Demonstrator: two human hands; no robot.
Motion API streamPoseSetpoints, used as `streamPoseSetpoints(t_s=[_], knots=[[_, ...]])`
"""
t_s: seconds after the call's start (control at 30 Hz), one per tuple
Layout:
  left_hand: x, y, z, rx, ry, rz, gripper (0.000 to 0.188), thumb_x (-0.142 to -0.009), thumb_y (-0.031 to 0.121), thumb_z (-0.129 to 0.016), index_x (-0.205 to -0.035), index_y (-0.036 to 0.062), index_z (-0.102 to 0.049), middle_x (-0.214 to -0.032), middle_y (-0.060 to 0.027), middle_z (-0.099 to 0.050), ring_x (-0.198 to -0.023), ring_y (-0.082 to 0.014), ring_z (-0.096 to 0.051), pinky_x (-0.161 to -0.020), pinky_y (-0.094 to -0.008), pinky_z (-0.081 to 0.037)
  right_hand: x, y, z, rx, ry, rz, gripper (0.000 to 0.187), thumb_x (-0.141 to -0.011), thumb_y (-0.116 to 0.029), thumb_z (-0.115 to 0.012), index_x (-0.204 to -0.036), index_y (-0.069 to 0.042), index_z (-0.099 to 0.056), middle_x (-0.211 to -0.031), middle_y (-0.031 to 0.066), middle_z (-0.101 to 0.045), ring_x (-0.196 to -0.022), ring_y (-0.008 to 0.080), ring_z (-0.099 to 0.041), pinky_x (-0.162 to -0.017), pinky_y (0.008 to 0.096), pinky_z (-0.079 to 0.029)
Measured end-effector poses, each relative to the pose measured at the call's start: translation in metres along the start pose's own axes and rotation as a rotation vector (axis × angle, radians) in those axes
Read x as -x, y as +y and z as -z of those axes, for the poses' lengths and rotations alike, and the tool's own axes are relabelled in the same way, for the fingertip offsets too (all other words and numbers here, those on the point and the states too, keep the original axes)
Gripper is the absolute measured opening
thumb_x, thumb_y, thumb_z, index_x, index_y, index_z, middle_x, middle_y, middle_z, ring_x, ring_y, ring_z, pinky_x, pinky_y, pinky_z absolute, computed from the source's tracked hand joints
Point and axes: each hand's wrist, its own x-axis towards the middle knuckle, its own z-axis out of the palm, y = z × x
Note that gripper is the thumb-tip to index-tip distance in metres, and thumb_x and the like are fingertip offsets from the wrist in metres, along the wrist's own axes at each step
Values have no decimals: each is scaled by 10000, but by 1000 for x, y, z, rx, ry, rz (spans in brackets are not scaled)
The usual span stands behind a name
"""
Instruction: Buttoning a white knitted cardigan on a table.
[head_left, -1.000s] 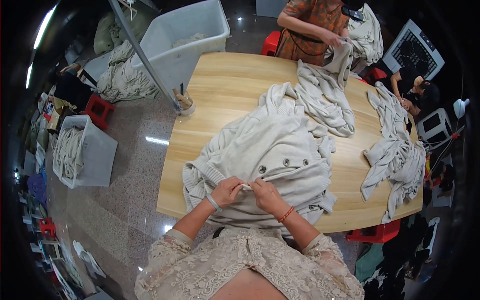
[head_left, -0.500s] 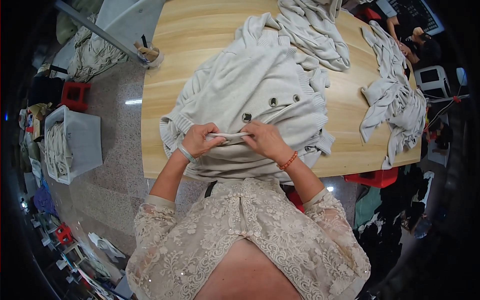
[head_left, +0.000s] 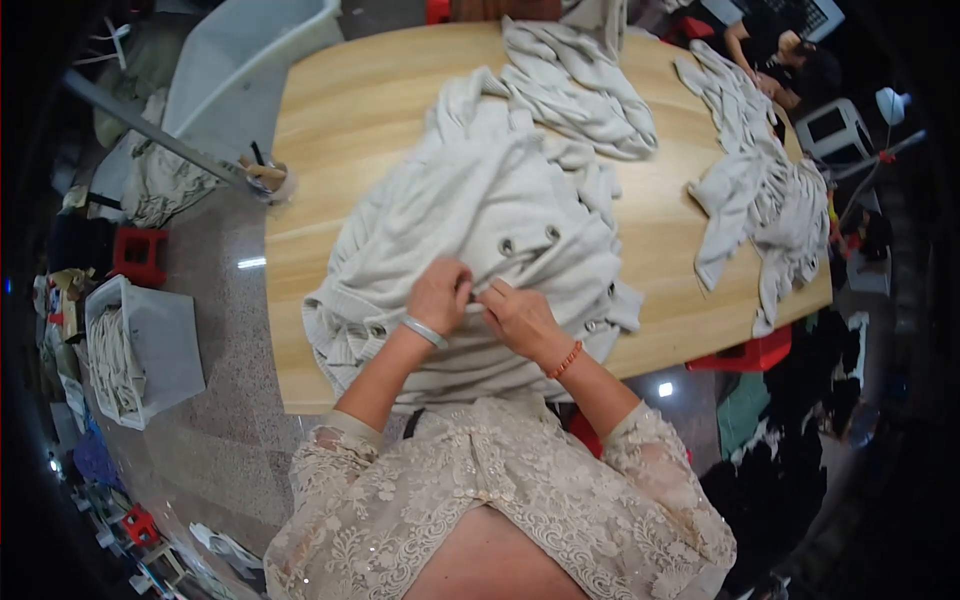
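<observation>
A pale grey knitted cardigan (head_left: 430, 195) with ribbed cuffs and large dark buttons lies bunched up at the near side of the table. My left hand (head_left: 440, 298), wearing a metal bangle at the wrist, has its fingers curled in on the front of the knit. Close beside it, my right hand (head_left: 520, 318), with an orange bead bracelet, pinches the same edge of fabric. What exactly lies between the fingertips is hidden and slightly blurred. Two buttons, one of them a dark button (head_left: 506, 246), show just beyond the right hand.
More pale knitwear (head_left: 580, 90) lies at the table's far side, and another heap (head_left: 760, 200) at its right. The wooden table (head_left: 330, 130) has a cup of tools (head_left: 268, 183) at its left edge. A white bin (head_left: 170, 345) of garments stands on the floor to the left.
My two hands have come closer together at the cardigan's edge, the left one turning inward. The stretched fold between them has gone slack. The whole view has shifted a little.
</observation>
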Motion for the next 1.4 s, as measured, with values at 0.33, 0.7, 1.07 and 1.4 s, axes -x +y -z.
streamPoseSetpoints(t_s=[0.33,0.7,1.07,1.4], knots=[[6,-1,9,900,-238,552,169,-836,147,-696,-935,12,-669,-763,2,-647,-620,-35,-537,-522,-173,-410,2,-16,4,-120,103,-78,493,-736,-103,-671,-1184,-65,-468,-947,128,-570,-758,342,-596,-623,412,-495],[31,-9,20,536,-247,109,284,-803,58,-625,-1082,7,-641,-914,-65,-642,-842,-110,-579,-748,-233,-450,-7,0,11,-286,-28,-62,245,-762,-67,-616,-1005,-34,-617,-857,160,-593,-782,339,-584,-702,391,-480],[28,0,2,439,-115,143,161,-851,53,-583,-984,11,-663,-767,-38,-627,-699,-78,-526,-641,-229,-425,2,16,8,-657,-185,-440,273,-822,48,-480,-1062,46,-609,-817,109,-629,-594,123,-626,-577,260,-502],[25,-18,11,808,-297,290,131,-894,92,-589,-969,-7,-632,-846,27,-614,-771,-32,-497,-695,-183,-413,8,27,11,-937,-237,-412,175,-862,16,-504,-995,59,-610,-824,53,-618,-636,91,-624,-599,230,-494]])
